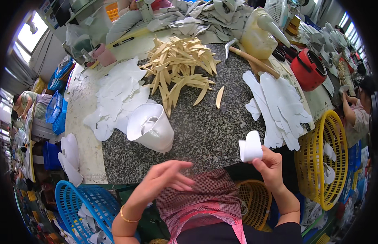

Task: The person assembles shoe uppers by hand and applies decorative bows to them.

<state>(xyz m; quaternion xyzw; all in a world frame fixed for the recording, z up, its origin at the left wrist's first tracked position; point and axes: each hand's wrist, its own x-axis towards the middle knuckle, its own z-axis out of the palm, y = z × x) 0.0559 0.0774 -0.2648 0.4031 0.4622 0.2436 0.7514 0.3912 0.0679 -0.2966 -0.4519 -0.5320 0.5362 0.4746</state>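
My right hand (270,166) pinches a white curled strip (251,148) between thumb and fingers, just above the slab's near right edge. My left hand (166,179), a bracelet on its wrist, hovers over the near edge with fingers stretched out and nothing in them. Beyond it on the speckled stone slab (197,138) stands a white rolled piece (150,128) shaped like a cup, with a smaller curl inside. Flat white cut pieces (116,95) lie overlapping at the left. More long white pieces (276,110) are fanned out at the right.
Curved tan strips (179,69) are heaped at the slab's far side near a wooden-handled hammer (254,61). A yellowish jug (260,34) and a red pot (309,69) stand far right. Blue (81,211) and yellow baskets (323,160) flank the table. Other people work at both sides.
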